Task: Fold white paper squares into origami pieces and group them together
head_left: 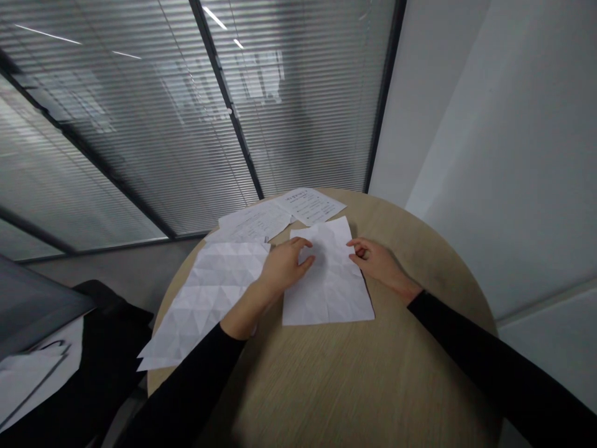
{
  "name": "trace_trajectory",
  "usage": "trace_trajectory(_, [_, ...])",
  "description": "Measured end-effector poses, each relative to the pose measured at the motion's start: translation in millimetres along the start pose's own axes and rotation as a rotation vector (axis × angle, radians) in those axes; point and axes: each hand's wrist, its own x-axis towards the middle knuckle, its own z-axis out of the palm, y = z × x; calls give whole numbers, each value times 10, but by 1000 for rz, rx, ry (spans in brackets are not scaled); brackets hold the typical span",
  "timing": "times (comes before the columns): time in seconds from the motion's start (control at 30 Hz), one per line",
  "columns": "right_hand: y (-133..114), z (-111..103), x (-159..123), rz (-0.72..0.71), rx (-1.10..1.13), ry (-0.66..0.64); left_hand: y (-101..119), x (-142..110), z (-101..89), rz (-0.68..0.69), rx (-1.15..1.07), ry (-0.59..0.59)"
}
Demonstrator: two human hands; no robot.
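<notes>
A creased white sheet of paper lies on the round wooden table in front of me. My left hand is over its left side, thumb and fingers curved apart with nothing between them. At the sheet's right edge is my right hand, its fingertips at the border and a gap between thumb and forefinger. Whether those fingertips press on the paper I cannot tell. To the left, partly behind my left forearm, lies a larger paper folded into a pattern of triangles.
Papers with printed or written lines lie at the far edge of the round table. Glass panels with blinds stand behind it, and a white wall rises at the right. Dark fabric and more papers are at the lower left.
</notes>
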Motion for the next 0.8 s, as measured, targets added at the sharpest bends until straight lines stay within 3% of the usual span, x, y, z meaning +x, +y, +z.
trace_trajectory(0.2, [37, -166, 132, -272, -253, -153, -442, -156, 180, 52, -20, 10])
trace_trajectory(0.33, [18, -196, 162, -308, -247, -182, -466, -232, 301, 43, -31, 55])
trace_trajectory(0.47, [27, -231, 108, -300, -180, -156, -424, -234, 297, 53, -35, 56])
trace_trajectory(0.8, [190, -354, 80, -362, -160, -208, -734, -286, 114, 190, -174, -181])
